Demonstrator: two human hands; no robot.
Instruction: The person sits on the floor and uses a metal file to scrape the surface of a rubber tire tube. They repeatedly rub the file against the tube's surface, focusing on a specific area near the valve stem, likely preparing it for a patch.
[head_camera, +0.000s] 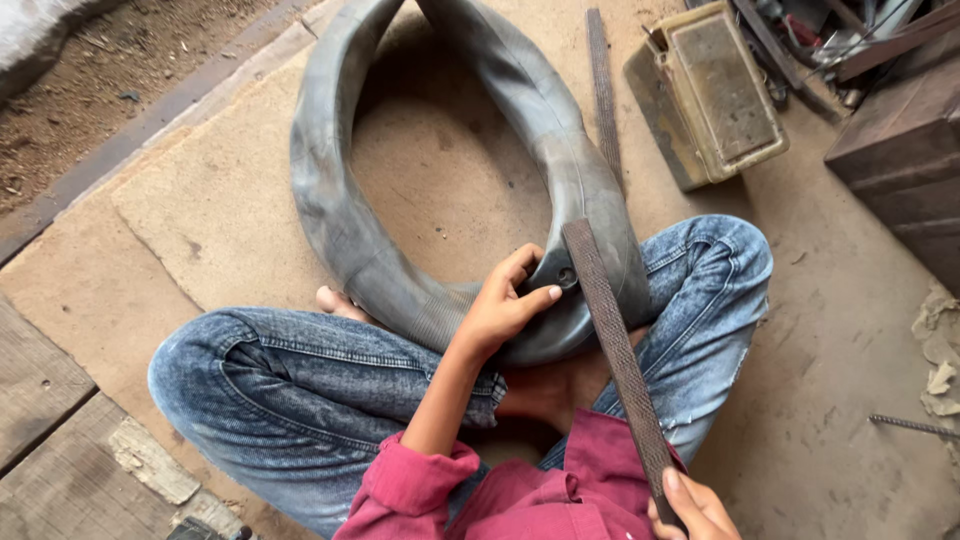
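Down at the centre, a grey rubber inner tube (340, 215) lies in a fat, smooth loop, its near end resting on the lap of a person seated cross-legged in mottled blue jeans (290, 375). The rubber looks matte and slightly ribbed where it bends at six o'clock. The left hand (503, 303) presses on that bend, fingers spread narrowly over the tube, thumb beside a small dark round spot (567, 275), possibly the valve or a hole; I cannot tell which. The right hand (693, 508), at five o'clock and cut off by the frame edge, is closed around the lower end of a long flat metal file (615, 345) with a rough, cross-hatched face; its upper tip touches the tube just beside the dark spot. Pink sleeves (425, 485) show at the bottom. A second thin file or strip (601, 90) lies on the worn brown mat (200, 200) at twelve o'clock. At one o'clock sits a grimy yellowish rectangular case (715, 95), with dark metal clutter beyond it, too jumbled to make out. A bare foot (337, 302) peeks out under the tube at nine o'clock.
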